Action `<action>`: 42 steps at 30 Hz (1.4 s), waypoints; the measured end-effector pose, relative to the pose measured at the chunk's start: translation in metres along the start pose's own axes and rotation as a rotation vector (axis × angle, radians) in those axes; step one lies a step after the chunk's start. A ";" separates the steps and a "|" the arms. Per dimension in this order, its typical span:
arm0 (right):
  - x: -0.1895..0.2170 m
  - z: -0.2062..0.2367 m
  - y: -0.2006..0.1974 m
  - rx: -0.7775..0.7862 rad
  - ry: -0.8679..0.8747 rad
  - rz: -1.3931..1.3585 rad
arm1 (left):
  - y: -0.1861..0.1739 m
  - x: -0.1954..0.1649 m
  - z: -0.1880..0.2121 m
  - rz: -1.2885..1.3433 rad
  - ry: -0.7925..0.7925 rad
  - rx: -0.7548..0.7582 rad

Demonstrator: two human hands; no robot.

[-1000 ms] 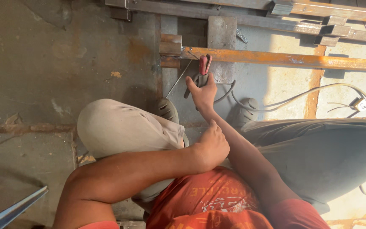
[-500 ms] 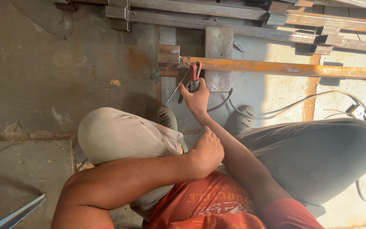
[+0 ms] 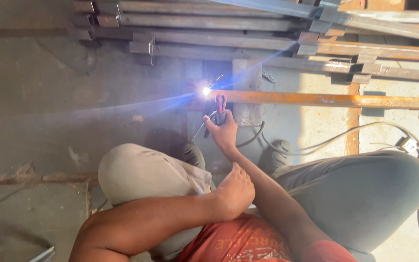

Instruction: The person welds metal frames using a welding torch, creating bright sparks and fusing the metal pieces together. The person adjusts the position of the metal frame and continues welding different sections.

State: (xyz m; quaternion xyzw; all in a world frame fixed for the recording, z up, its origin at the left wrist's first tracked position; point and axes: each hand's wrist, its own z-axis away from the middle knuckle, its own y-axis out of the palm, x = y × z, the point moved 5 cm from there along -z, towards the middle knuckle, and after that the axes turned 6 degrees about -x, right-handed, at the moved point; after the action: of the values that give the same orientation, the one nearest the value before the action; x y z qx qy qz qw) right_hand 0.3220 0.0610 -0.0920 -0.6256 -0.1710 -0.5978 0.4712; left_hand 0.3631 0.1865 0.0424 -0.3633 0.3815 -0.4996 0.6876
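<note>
My right hand (image 3: 224, 132) reaches forward and grips a red-handled electrode holder (image 3: 220, 107). A thin welding rod (image 3: 211, 88) runs from it to a bright white arc (image 3: 205, 90) at the left end of a rusty orange steel bar (image 3: 326, 100). My left hand (image 3: 236, 191) is closed into a loose fist and rests against my right forearm, above my left knee (image 3: 141, 174). It holds nothing that I can see. I am crouched, both knees up, in an orange shirt.
A stack of long grey steel bars (image 3: 229, 29) lies across the far side of the concrete floor (image 3: 40, 106). Cables (image 3: 364, 131) trail from the right toward the weld, past a small connector (image 3: 407, 144). My shoes (image 3: 277, 155) stand below the bar.
The view has tipped down and the bar sits lower in it. An arc has lit at the bar's left end, throwing blue glare. My right hand stays on the holder; my left has not shifted.
</note>
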 end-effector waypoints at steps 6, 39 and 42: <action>0.006 0.002 0.003 0.064 0.154 -0.072 | -0.002 0.005 0.001 0.021 -0.001 0.013; 0.001 0.010 0.003 0.030 0.022 -0.004 | 0.004 0.001 -0.002 0.069 -0.013 -0.001; 0.002 0.010 0.004 0.028 0.008 0.009 | 0.008 0.001 -0.001 0.065 0.001 0.016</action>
State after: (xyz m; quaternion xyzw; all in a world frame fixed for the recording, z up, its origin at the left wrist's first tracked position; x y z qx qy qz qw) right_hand 0.3310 0.0667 -0.0903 -0.6173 -0.1744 -0.5958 0.4833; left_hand 0.3657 0.1870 0.0349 -0.3452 0.3892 -0.4803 0.7062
